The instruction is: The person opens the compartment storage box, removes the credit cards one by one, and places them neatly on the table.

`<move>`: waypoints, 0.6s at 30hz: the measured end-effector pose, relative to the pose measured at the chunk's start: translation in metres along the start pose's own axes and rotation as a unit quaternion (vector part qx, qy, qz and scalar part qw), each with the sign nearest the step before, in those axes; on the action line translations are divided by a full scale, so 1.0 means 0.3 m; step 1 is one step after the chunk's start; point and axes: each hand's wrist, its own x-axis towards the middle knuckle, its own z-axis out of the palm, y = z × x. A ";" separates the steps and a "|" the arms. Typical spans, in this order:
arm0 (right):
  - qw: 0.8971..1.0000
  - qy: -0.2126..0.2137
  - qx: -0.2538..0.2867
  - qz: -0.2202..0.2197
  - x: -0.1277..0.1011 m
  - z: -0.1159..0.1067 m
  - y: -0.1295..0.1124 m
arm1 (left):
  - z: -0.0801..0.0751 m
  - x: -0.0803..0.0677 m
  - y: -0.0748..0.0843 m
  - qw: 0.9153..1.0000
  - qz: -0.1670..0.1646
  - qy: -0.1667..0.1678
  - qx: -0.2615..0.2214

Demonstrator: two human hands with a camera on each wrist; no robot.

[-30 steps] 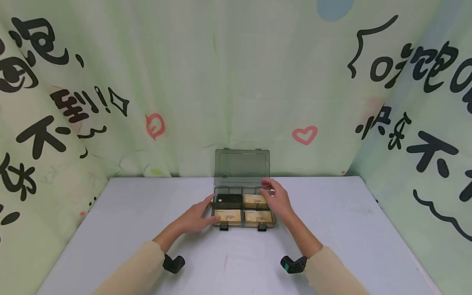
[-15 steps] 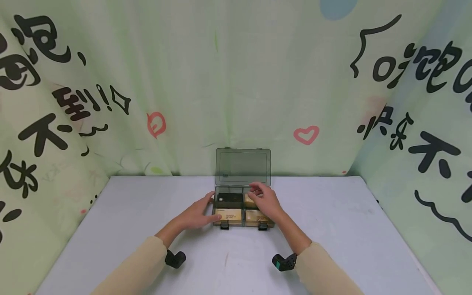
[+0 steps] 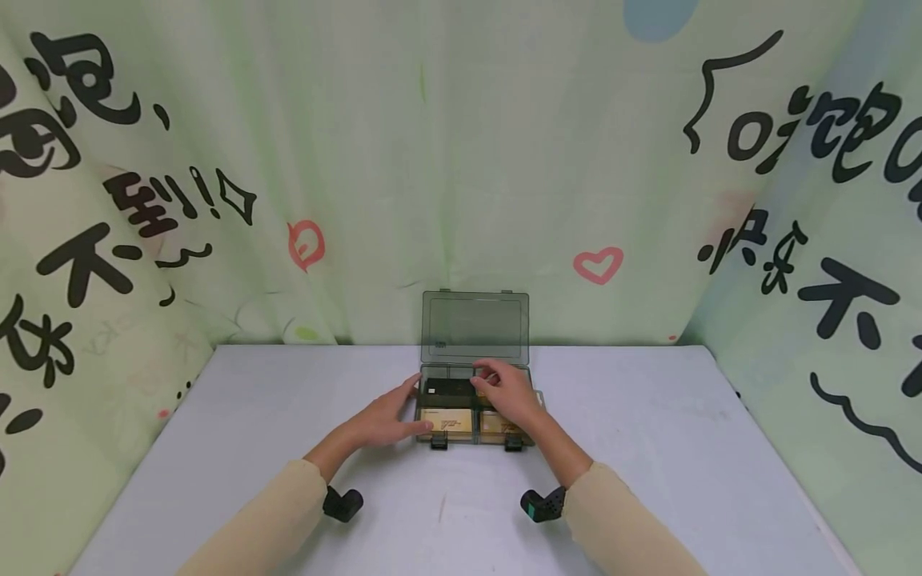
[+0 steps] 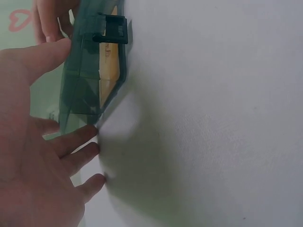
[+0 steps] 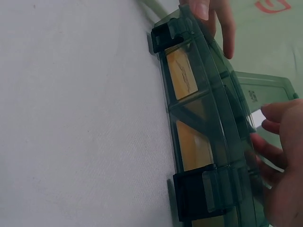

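I see the organizer box mid-bench, lid propped upright at the back. My left hand lies spread, fingers straight, against the box's left front corner. My right hand reaches into the rear compartments over a tan card; I cannot tell if it pinches anything.

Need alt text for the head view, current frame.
Two hands work at an open smoky-green compartment box on a grey table: the left hand steadies its left side while the right hand reaches into the rear compartments. The lid stands upright before a printed curtain.
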 end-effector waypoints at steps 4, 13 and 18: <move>1.000 -0.004 -0.025 0.002 0.008 0.008 -0.005 | -0.006 -0.001 -0.001 1.000 -0.001 -0.009 0.009; 0.998 -0.022 -0.053 0.009 0.026 0.016 -0.008 | -0.019 0.001 0.002 0.999 -0.007 -0.024 0.021; 0.997 -0.039 -0.060 0.018 0.035 0.021 -0.012 | -0.019 0.005 -0.001 0.999 0.006 -0.018 0.036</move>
